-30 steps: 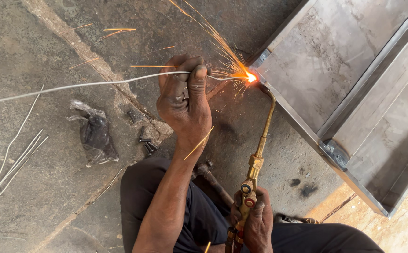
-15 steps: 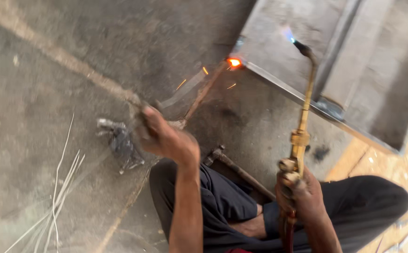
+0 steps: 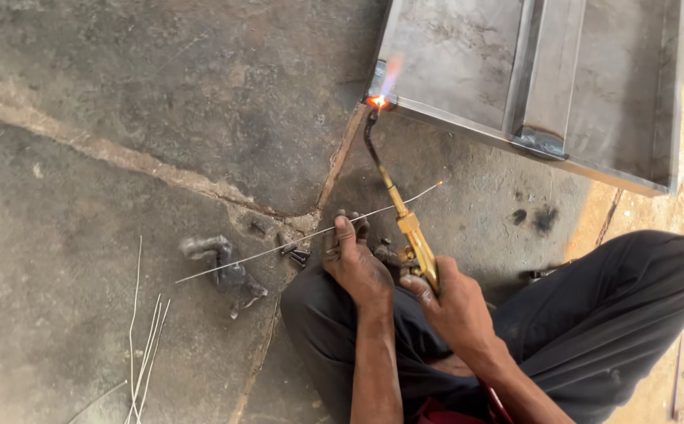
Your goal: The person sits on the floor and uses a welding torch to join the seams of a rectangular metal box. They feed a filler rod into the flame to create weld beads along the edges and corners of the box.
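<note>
Torch [image 3: 404, 224] is gripped in the right hand [image 3: 452, 302], flame at the metal tray [image 3: 452, 63] corner; left hand [image 3: 353, 263] pinches the filler rod [image 3: 279, 247] beside the torch; rod looks thin, whippy, light, so I'd grab mid-length.

Cracked concrete floor [image 3: 122, 94], loose rods [image 3: 144, 345], steel frame [image 3: 530, 86]

The person wears dark grey trousers (a bit dusty) and something dark red at the waist; both forearms are bare.
</note>
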